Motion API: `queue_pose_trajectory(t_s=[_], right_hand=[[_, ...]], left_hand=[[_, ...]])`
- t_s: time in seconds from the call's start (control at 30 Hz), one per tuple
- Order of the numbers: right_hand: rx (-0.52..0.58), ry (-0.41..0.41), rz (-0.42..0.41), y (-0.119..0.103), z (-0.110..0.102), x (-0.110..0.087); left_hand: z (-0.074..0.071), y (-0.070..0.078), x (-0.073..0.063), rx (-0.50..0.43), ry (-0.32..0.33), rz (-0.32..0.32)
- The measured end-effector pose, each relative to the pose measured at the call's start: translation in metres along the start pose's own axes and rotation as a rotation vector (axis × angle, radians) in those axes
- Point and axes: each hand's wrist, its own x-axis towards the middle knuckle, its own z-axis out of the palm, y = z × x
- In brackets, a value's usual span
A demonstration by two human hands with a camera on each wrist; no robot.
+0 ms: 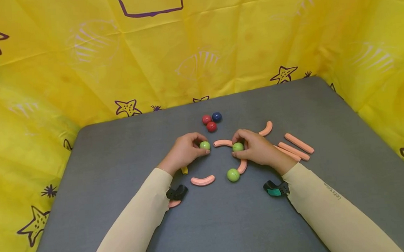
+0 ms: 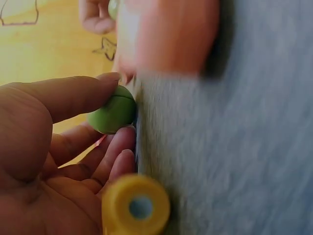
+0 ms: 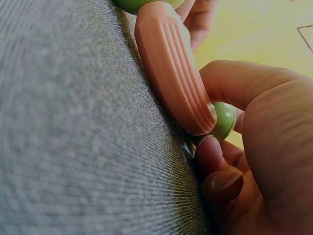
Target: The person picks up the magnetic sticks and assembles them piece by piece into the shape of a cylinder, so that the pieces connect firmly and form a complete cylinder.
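Observation:
My left hand [image 1: 187, 152] holds a green ball [image 1: 204, 145] between thumb and fingers, low over the grey table; the left wrist view shows the thumb on top of this ball [image 2: 113, 111]. To its right, my right hand [image 1: 255, 147] grips a second green ball [image 1: 238, 147]. A curved pink piece [image 1: 222, 143] ends against that ball, and another curved piece [image 1: 242, 166] lies below it, reaching a third green ball [image 1: 233, 175]. The right wrist view has this curved piece [image 3: 173, 73] in front, partly hiding the gripped ball [image 3: 225, 120].
Two red balls [image 1: 211, 126] and a blue ball [image 1: 217, 117] sit together farther back. Straight pink sticks [image 1: 299, 143] lie right of the right hand, a curved one [image 1: 266, 128] behind it. Another curved piece [image 1: 203, 181] lies in front; a yellow piece [image 1: 184, 170] is partly under the left hand.

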Motion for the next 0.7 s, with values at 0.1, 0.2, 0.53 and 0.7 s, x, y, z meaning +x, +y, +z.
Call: queue_pose_trajectory(t_s=[0.1,0.2,0.53,0.7], right_hand=[[0.001,0.000,0.000,0.000,0.000,0.000],[0.003,0.001,-0.006,0.000,0.000,0.001],[0.000,0.002,-0.009,0.003,-0.001,0.001],[0.007,-0.003,-0.008,0.003,-0.001,0.001]], left_hand=[[0.005,0.004,-0.002,0.022,-0.016,0.018],[0.007,0.008,-0.003,0.028,-0.018,0.036],[0.012,0.014,-0.004,0.012,-0.028,0.070],[0.011,0.014,-0.004,0.014,-0.032,0.053]])
